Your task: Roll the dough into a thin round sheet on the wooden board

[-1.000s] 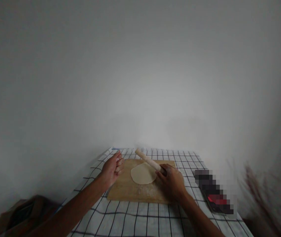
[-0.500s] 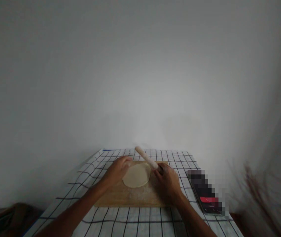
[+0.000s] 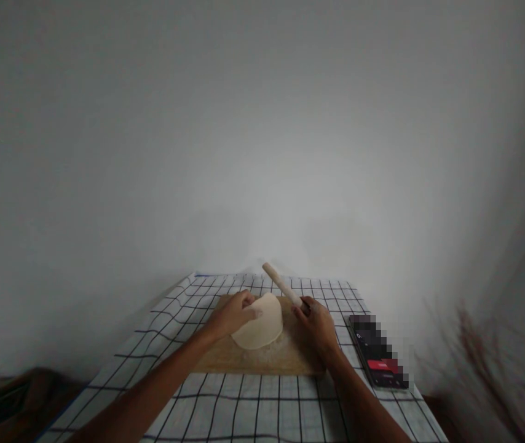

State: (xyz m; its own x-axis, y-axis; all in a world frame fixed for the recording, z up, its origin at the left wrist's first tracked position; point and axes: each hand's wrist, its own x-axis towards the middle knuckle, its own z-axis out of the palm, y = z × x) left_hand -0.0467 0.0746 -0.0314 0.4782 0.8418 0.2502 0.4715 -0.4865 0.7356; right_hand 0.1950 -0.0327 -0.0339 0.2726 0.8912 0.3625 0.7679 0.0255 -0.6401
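Observation:
A flat, pale sheet of dough (image 3: 262,329) lies on the wooden board (image 3: 225,363), its far edge drawn up into a rounded point. At its left edge is my left hand (image 3: 235,312), fingers curled and thumb over the dough, pinching it. My right hand (image 3: 318,323) is wrapped round the near end of a floured wooden rolling pin (image 3: 281,284). The pin slants away to the far left, raised above the board and apart from the dough. Flour dusts the board near the dough.
A black-and-white checked cloth (image 3: 244,406) covers the table under the board. On the right lies a phone (image 3: 377,354), partly pixelated. A plain wall (image 3: 262,154) stands behind the table. Blurred reddish twigs (image 3: 479,344) are at the right, and a dark object (image 3: 8,400) at the lower left.
My left hand has moved right onto the dough and closed on its left edge. The dough's outline has shifted, its far edge now higher. The rolling pin has moved slightly right and away.

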